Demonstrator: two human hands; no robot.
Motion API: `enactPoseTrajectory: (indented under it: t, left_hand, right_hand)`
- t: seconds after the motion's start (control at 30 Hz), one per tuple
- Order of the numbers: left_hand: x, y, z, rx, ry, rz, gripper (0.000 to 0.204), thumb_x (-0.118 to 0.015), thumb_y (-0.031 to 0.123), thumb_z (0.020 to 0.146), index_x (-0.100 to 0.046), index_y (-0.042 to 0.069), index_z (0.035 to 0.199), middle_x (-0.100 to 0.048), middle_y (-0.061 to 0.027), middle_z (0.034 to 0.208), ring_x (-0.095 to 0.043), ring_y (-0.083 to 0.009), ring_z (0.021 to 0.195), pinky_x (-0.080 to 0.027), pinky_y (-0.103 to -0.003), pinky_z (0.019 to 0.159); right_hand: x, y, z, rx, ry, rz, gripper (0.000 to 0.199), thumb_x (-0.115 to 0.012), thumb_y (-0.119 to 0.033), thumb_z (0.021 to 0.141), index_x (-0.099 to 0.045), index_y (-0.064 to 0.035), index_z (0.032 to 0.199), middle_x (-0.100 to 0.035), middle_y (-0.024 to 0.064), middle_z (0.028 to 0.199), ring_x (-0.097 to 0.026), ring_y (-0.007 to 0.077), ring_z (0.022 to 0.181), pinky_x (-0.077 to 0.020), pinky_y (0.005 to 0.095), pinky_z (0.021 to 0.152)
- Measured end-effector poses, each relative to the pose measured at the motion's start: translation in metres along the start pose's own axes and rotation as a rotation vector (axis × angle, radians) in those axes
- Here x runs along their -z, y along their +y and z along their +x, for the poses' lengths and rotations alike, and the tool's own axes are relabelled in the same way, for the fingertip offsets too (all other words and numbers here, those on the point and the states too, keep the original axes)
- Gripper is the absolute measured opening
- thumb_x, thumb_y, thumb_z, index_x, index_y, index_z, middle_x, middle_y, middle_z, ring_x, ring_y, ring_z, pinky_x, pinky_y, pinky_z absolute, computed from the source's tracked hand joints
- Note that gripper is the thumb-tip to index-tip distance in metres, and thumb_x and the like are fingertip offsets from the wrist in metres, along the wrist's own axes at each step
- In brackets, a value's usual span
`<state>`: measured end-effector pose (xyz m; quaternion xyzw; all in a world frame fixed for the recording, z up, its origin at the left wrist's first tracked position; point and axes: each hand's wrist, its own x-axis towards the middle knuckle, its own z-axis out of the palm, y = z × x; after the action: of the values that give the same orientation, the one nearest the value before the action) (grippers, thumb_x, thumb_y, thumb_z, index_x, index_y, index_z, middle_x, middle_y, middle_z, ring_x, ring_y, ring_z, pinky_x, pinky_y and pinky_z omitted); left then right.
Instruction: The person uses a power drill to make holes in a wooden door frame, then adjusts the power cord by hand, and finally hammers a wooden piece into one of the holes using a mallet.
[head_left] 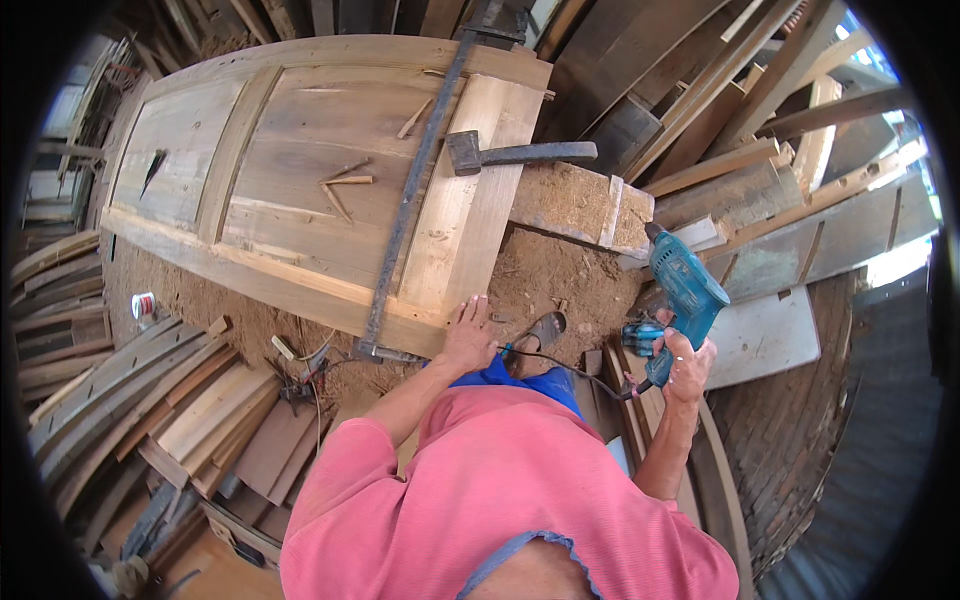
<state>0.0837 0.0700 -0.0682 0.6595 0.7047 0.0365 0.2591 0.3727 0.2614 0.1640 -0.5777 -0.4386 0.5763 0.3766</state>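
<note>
Grip [686, 362] around blocky teal drill [681, 292]

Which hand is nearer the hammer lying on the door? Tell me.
Left. The left hand rests on the door's near end, below the hammer; the right hand holds the blue drill off to the side.

Door panel [300, 180] lies flat ahead, long clamp [410, 200] across its right end. Hammer [515, 153] on panel's right edge. Left hand [470, 335] on panel's near corner. Drill [680, 300] in right hand [685, 360], right of panel. Planks [170, 410] stacked left, on floor.
</note>
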Motion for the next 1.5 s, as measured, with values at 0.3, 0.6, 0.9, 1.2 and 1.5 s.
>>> enactPoseTrajectory:
  t: [0.3, 0.6, 0.9, 1.2, 1.5]
  left_hand:
    - [0.041, 0.052, 0.036, 0.329, 0.364, -0.328, 0.051, -0.069, 0.024, 0.088, -0.057, -0.001, 0.131, -0.061, -0.0272, 0.124, -0.055, -0.044, 0.123, -0.046, -0.052, 0.105]
    - [0.026, 0.036, 0.083, 0.442, 0.273, -0.68, 0.06, -0.069, 0.031, 0.089, -0.051, -0.002, 0.137, -0.065, -0.0281, 0.122, -0.066, -0.0408, 0.109, -0.052, -0.049, 0.097]
    - [0.013, 0.042, 0.102, 0.443, -0.109, -0.745, 0.069, -0.059, 0.043, 0.093, -0.048, -0.004, 0.142, -0.062, -0.0318, 0.128, -0.058, -0.0473, 0.124, -0.045, -0.05, 0.109]
    - [-0.019, 0.051, 0.157, 0.18, -0.057, -0.644, 0.058, -0.061, 0.026, 0.084, -0.053, 0.011, 0.14, -0.055, -0.0191, 0.143, -0.052, -0.0394, 0.131, -0.043, -0.049, 0.109]
    - [0.018, 0.085, 0.104, 0.817, -0.133, -0.782, 0.036, -0.064, 0.031, 0.079, -0.065, 0.007, 0.105, -0.071, -0.0237, 0.109, -0.068, -0.0402, 0.106, -0.054, -0.05, 0.086]
  right_hand:
    - [0.025, -0.028, 0.052, -0.008, -0.13, -0.014, 0.041, -0.068, -0.008, 0.078, -0.065, 0.0085, 0.115, -0.07, 0.0143, 0.103, -0.063, 0.0174, 0.066, -0.051, 0.0321, 0.059]
    - [-0.024, -0.062, 0.088, 0.077, -0.319, -0.097, 0.044, -0.07, -0.012, 0.078, -0.065, 0.0085, 0.117, -0.07, 0.0154, 0.103, -0.064, 0.0182, 0.068, -0.0514, 0.0315, 0.061]
    - [-0.053, -0.078, 0.157, 0.04, -0.352, -0.158, 0.051, -0.071, -0.015, 0.08, -0.062, 0.0085, 0.125, -0.07, 0.0178, 0.11, -0.063, 0.0162, 0.07, -0.0515, 0.0288, 0.062]
    - [-0.065, -0.114, 0.252, 0.017, -0.427, -0.223, 0.047, -0.071, -0.015, 0.082, -0.062, 0.0072, 0.122, -0.071, 0.0168, 0.109, -0.064, 0.0151, 0.069, -0.0523, 0.0264, 0.06]
    - [-0.159, -0.13, 0.338, -0.02, -0.763, -0.23, 0.052, -0.074, -0.019, 0.082, -0.06, 0.0096, 0.123, -0.072, 0.0189, 0.111, -0.064, 0.0123, 0.071, -0.0523, 0.0244, 0.062]
